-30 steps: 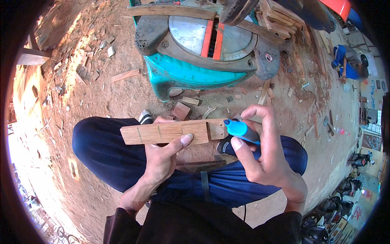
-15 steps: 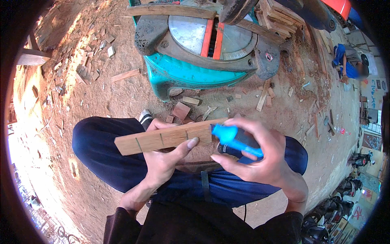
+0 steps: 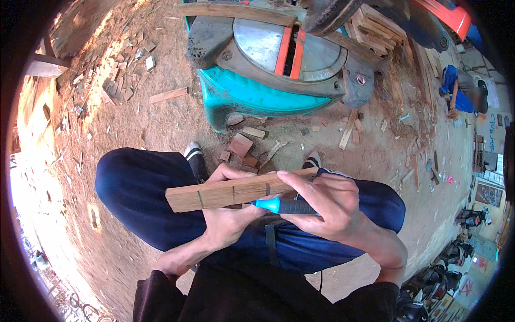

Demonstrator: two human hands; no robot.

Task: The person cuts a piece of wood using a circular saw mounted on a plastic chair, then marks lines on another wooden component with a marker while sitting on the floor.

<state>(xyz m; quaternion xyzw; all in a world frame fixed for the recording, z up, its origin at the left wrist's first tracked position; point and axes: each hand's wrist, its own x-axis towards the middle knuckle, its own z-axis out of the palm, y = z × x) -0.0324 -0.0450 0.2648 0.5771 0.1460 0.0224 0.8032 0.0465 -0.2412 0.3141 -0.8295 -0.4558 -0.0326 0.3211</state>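
A flat wooden strip [image 3: 236,193] with several dark lines across its face is held over my lap. My left hand [image 3: 228,217] grips it from below and behind, its thumb along the lower edge. My right hand [image 3: 335,209] closes around a marker-like tool [image 3: 292,206] with a black ribbed barrel and a bright blue collar. The tool's dark tip points left and lies at the strip's lower edge; whether it touches the wood cannot be made out. My right index finger rests on the strip near its right end.
Ahead stands a teal miter saw [image 3: 263,91] with a round metal table and orange inserts. Wood offcuts [image 3: 240,145] lie around it on the dirt floor. Stacked planks [image 3: 378,29] sit behind it at right. Farther right, a person in blue [image 3: 456,88] is low to the ground.
The strip has shifted slightly right and down. My right hand has swung the tool from the strip's right end to below its edge, blue collar now leftmost, and a finger now lies on the wood.
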